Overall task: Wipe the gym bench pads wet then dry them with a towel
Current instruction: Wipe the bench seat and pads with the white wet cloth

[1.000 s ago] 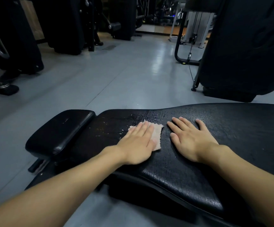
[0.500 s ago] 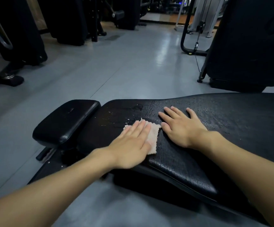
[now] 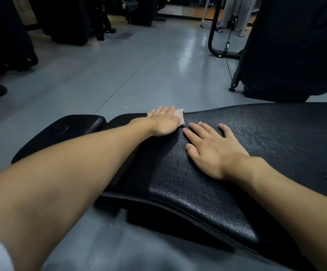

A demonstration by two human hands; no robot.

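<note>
Hands both flat, palms down, neither gripping anything. Right hand (image 3: pixel 213 151) is nearest, fingers straight and spread, resting bare on the main bench pad (image 3: pixel 266 137), likely as a brace. Left hand (image 3: pixel 163 123) is further out at the pad's far edge, fingers straight and together, pressing on a small pale cloth (image 3: pixel 180 116). The hands are near each other but not touching.

The cloth is mostly hidden under the left palm. One frayed corner shows on its right side and a sliver shows past the fingertips. Can't tell whether it is the wet wipe or the drying towel. It looks thin, limp and light, so it will bunch or fold if pushed by the fingertips alone. A flat palm spread across it should drag it evenly. For a re-grip, the exposed right corner is the spot to pinch. It sits right on the pad's edge, so it could slide off onto the floor (image 3: pixel 139 71).

The pad is black textured vinyl, firm, with a beaded sheen. It is probably wet and so slick under the bracing hand. A small end pad (image 3: pixel 76 126) sits left of the main pad, with a gap between them.

Beyond are the grey floor, a large dark machine (image 3: pixel 295 45) on the right and a cable frame (image 3: pixel 212 38) behind.
</note>
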